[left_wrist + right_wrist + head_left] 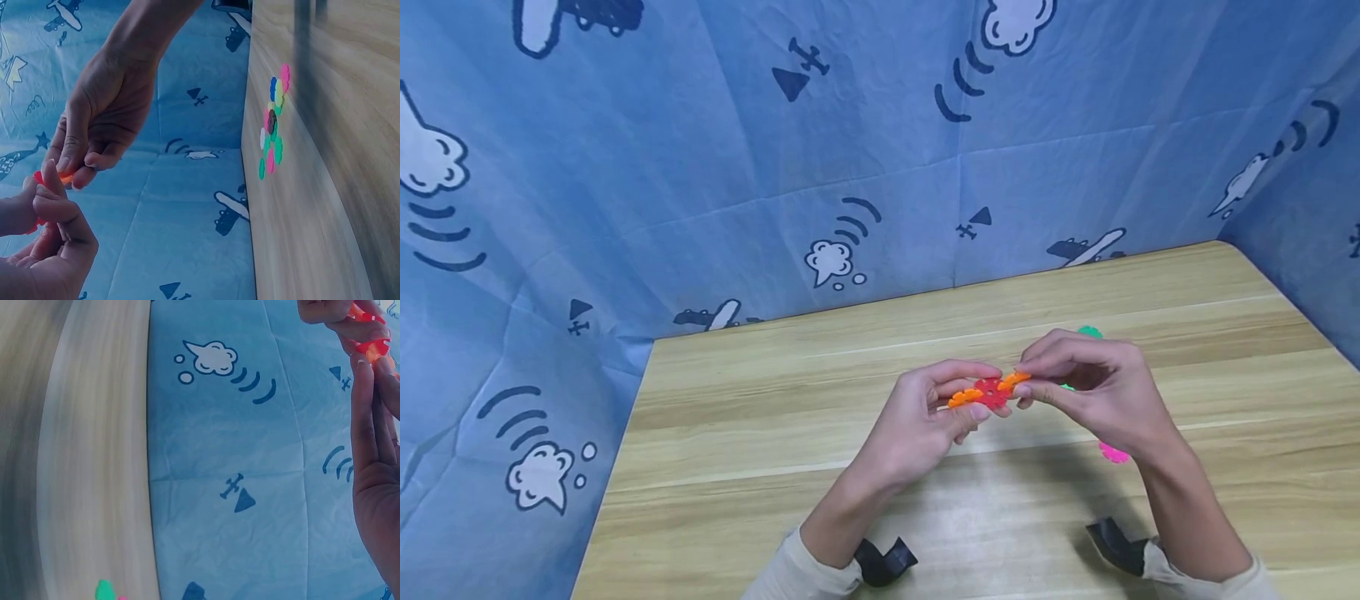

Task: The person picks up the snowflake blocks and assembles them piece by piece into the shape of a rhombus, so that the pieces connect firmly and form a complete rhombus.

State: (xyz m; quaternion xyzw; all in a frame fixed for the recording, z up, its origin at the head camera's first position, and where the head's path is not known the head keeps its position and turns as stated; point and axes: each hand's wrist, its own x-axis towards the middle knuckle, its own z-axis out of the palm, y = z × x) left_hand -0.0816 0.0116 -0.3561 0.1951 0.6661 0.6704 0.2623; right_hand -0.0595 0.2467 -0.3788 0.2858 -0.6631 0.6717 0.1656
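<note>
My left hand point(921, 425) holds a red notched plastic disc point(990, 393) between thumb and fingers, over the table. An orange notched disc point(964, 398) is joined to its left side. On the red disc's right side sits a second orange disc point(1017, 380), pinched between the thumb and fingertips of my right hand point(1093, 387). The two hands meet almost fingertip to fingertip. In the right wrist view the red disc point(374, 347) shows at the fingertips, partly covered by fingers; in the left wrist view fingers hide most of the joined pieces.
Loose notched discs in green, pink, yellow, blue and other colours point(279, 150) lie together on the wooden table point(760, 433). In the head view my right hand covers most of them; a pink disc point(1114, 452) peeks out below. A blue printed cloth point(880, 150) hangs behind the table.
</note>
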